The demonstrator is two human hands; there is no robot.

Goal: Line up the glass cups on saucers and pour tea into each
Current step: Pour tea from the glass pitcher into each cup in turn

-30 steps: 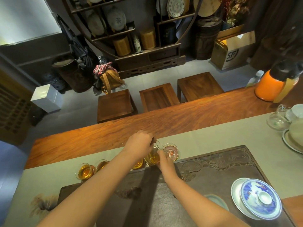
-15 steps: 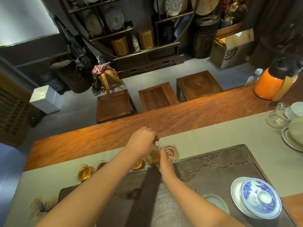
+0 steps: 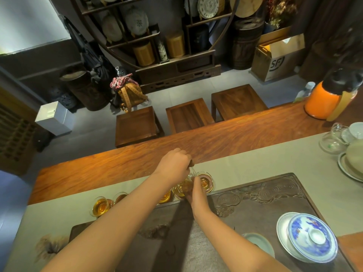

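Observation:
A row of small glass cups of amber tea stands on the beige runner (image 3: 255,163), along the far edge of the dark carved tea tray (image 3: 265,205). The leftmost cup (image 3: 101,207) and its neighbour (image 3: 119,198) show beside my left forearm, and another cup (image 3: 166,196) peeks out to its right. My left hand (image 3: 172,165) is closed on thin metal tongs (image 3: 192,166) with a dark handle, above the row's right end. My right hand (image 3: 196,191) grips a glass cup (image 3: 184,188) from the near side. The rightmost cup (image 3: 205,181) sits on a clear saucer.
A blue-and-white lidded bowl (image 3: 311,236) on a white plate and a celadon dish (image 3: 259,244) sit at the tray's near right. An orange thermos (image 3: 324,103), a glass pitcher (image 3: 332,142) and white crockery stand far right. Three wooden stools (image 3: 186,114) are beyond the table.
Both hands stay at the right end of the cup row. My left hand with the tongs has edged slightly away from me and to the right.

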